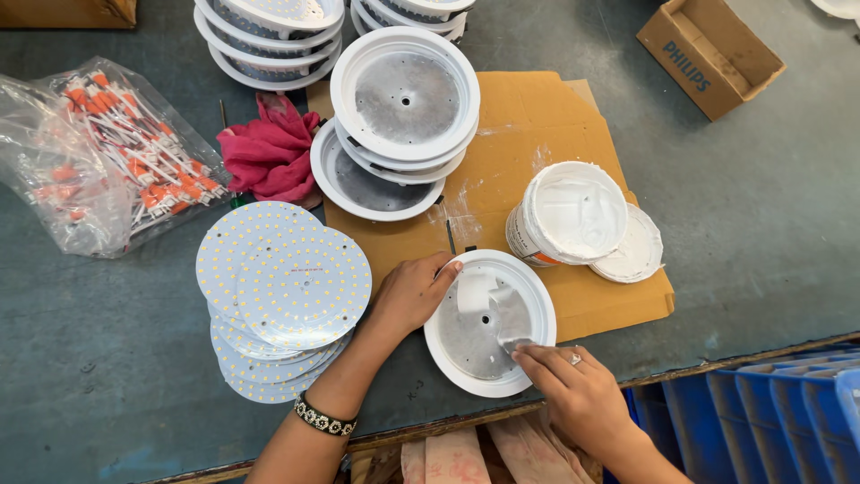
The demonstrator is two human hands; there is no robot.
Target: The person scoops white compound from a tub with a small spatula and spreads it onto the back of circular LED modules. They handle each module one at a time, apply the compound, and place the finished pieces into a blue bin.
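A round white lamp housing (466,354) with a grey metal plate inside lies at the near edge of the table. My left hand (410,291) rests on its left rim, fingers curled over the edge. My right hand (573,387) presses its fingertips onto the plate, spreading a streak of white paste (488,300) across the metal; I cannot tell whether a small tool is under the fingers. Just beyond stands an open tub of white paste (571,215) with its lid (634,248) beside it.
A fanned stack of round LED boards (282,287) lies to the left. Stacked empty housings (403,116) sit on brown cardboard (537,134). A red rag (269,152), a bag of wired connectors (107,152), a cardboard box (712,54) and blue bins (770,421) surround them.
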